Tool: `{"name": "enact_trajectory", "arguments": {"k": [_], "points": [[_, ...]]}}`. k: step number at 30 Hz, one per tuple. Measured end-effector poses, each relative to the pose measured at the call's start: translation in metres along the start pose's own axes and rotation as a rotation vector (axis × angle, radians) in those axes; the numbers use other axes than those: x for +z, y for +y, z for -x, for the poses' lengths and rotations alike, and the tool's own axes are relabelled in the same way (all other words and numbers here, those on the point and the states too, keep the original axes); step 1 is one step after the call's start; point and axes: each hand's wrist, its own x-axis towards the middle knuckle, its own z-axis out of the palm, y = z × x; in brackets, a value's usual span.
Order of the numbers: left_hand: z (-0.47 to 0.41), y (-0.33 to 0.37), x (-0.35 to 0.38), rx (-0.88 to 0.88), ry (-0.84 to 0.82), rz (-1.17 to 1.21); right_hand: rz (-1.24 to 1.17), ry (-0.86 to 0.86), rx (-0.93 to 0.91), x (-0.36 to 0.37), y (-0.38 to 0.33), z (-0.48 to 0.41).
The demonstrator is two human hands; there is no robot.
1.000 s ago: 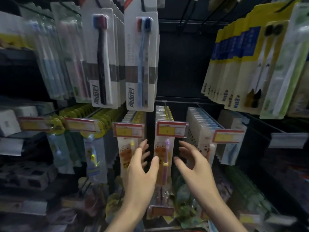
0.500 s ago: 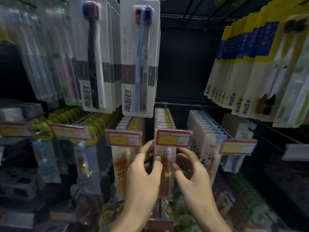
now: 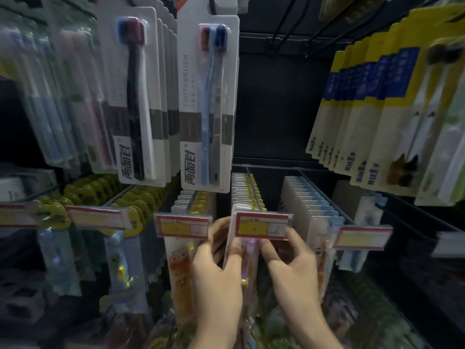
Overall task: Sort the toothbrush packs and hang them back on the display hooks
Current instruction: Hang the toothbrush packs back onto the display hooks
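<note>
Your left hand (image 3: 216, 280) and right hand (image 3: 294, 275) both grasp the same toothbrush pack (image 3: 247, 258), the nearest one on the middle hook (image 3: 254, 187) of the lower row. Your left thumb lies across the pack's left front edge, with the fingers curled round behind it. Your right thumb presses the front just right of the purple brush, and the right fingers bend round the pack's right edge. The pack hangs upright, its top tucked behind the red-and-yellow price tag (image 3: 263, 226) at the near end of the hook. Whether its hole sits on the hook cannot be told. Behind it a row of matching packs (image 3: 245, 192) runs toward the far back panel. Just to the left hangs an orange pack (image 3: 180, 263) under its own tag. To the right is a row of white and pale-blue packs (image 3: 312, 207). Above, a white pack with a blue brush (image 3: 208, 104) hangs beside one with a black brush (image 3: 137, 96). Yellow-and-blue packs (image 3: 364, 109) hang at the upper right.
</note>
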Motion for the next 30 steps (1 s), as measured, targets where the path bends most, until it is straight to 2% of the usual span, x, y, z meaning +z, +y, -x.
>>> {"name": "enact_trajectory", "arguments": {"k": [4, 11, 26, 30], "points": [[-0.003, -0.008, 0.005, -0.063, 0.054, 0.079, 0.024, 0.032, -0.016, 0.002, 0.003, 0.001], [-0.001, -0.008, 0.007, 0.026, -0.002, 0.149, 0.060, 0.029, -0.054, 0.000, 0.002, 0.003], [0.013, -0.027, -0.001, -0.002, -0.006, 0.017, 0.055, -0.024, 0.047, -0.005, 0.022, 0.030], [0.013, -0.030, 0.000, 0.012, -0.020, 0.021, 0.082, 0.013, 0.059, -0.005, 0.028, 0.029]]}}
